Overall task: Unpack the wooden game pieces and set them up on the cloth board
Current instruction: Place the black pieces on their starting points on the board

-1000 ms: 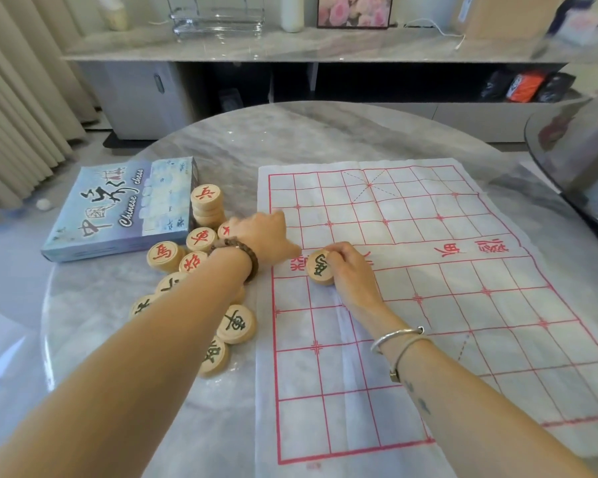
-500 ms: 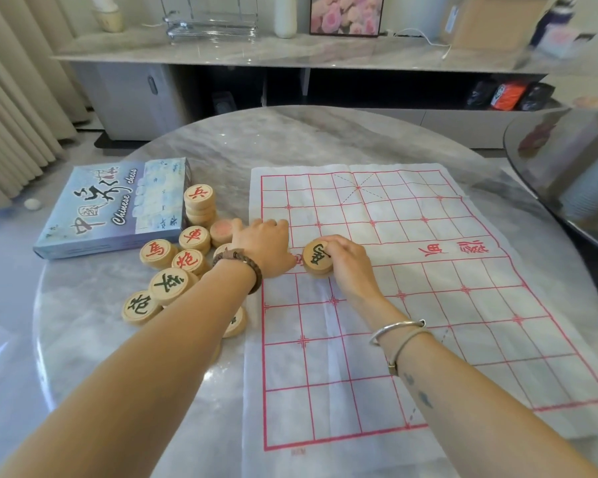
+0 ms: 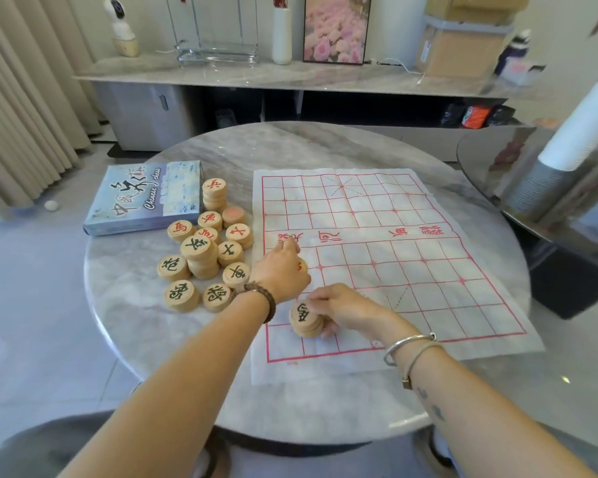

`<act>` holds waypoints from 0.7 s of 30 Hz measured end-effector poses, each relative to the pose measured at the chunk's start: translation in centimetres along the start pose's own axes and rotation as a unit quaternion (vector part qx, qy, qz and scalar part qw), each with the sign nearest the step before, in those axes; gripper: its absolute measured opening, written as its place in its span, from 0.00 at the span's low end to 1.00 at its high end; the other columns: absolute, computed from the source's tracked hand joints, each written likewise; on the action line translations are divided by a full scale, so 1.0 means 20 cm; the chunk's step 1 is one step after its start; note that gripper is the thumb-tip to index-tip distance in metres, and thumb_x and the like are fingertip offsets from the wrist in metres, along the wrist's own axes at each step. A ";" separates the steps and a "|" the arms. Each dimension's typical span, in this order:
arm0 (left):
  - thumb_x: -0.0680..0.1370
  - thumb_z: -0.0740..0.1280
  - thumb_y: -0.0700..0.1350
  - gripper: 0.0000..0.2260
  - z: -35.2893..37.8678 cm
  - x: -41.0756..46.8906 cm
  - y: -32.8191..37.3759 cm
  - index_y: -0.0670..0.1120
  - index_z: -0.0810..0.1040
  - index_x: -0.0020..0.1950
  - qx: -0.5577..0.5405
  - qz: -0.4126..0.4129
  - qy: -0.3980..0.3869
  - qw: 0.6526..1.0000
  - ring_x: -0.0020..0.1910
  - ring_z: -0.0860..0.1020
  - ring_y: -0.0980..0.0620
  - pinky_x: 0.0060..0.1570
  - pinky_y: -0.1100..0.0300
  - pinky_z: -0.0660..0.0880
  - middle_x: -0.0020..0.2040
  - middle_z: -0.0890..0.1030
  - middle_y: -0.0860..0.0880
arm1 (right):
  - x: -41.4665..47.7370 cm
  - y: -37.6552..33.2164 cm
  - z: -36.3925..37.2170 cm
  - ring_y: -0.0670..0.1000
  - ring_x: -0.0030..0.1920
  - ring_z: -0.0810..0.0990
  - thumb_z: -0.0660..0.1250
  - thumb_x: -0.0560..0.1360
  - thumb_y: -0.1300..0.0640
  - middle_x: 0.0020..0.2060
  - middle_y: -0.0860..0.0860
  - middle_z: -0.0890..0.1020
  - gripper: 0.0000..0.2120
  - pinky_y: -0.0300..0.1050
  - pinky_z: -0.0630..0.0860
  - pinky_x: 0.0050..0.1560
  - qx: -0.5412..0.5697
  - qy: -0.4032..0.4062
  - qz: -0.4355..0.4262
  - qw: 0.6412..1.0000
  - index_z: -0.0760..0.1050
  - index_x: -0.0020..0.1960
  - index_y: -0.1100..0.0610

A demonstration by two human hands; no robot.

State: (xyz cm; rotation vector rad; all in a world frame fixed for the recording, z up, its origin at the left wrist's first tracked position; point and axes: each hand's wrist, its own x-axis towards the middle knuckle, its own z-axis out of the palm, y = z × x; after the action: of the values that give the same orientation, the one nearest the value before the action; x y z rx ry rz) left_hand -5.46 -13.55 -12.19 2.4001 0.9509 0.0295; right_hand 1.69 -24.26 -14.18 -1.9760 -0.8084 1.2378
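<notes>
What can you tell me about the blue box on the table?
The game box is a flat rectangular carton, pale blue with a cloudy picture, large dark Chinese characters and the words "Chinese chess" on its lid. It looks like printed cardboard. It lies flat and closed on the round marble table, near the far left edge, turned at a slant. The loose wooden pieces sit just to its right and front; whether any touch it is unclear. Neither hand touches it.

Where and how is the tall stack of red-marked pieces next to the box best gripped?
Pinch the tall stack low across its round sides, from above and the far side; the box and loose pieces likely crowd its left and near sides.
</notes>
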 end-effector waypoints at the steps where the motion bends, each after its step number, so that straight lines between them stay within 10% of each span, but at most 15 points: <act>1: 0.75 0.62 0.43 0.20 0.00 -0.03 0.00 0.44 0.65 0.67 -0.001 -0.003 0.005 1.000 0.62 0.72 0.44 0.60 0.53 0.70 0.65 0.71 0.45 | -0.03 0.01 0.01 0.49 0.34 0.76 0.59 0.79 0.61 0.47 0.57 0.75 0.13 0.35 0.76 0.29 -0.004 -0.007 0.001 1.000 0.74 0.59 0.66; 13: 0.78 0.62 0.43 0.20 0.03 -0.16 -0.08 0.43 0.64 0.69 0.017 -0.009 -0.023 1.000 0.62 0.72 0.45 0.59 0.55 0.70 0.66 0.71 0.44 | -0.09 0.02 0.11 0.59 0.59 0.78 0.61 0.78 0.63 0.59 0.61 0.77 0.14 0.49 0.80 0.46 -0.009 0.048 -0.012 0.999 0.73 0.63 0.63; 21: 0.76 0.66 0.42 0.23 0.03 -0.14 -0.09 0.43 0.64 0.69 -0.013 -0.004 0.003 1.000 0.64 0.71 0.45 0.58 0.56 0.70 0.67 0.70 0.44 | -0.10 0.01 0.08 0.58 0.54 0.78 0.62 0.77 0.65 0.52 0.58 0.78 0.07 0.45 0.80 0.40 0.071 0.074 -0.023 0.994 0.76 0.53 0.59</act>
State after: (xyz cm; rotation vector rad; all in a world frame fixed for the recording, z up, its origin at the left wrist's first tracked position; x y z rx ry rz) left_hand -8.59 -14.63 -13.13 2.3743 0.9576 0.0451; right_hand -0.49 -25.56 -13.87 -1.8982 -0.6713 1.0771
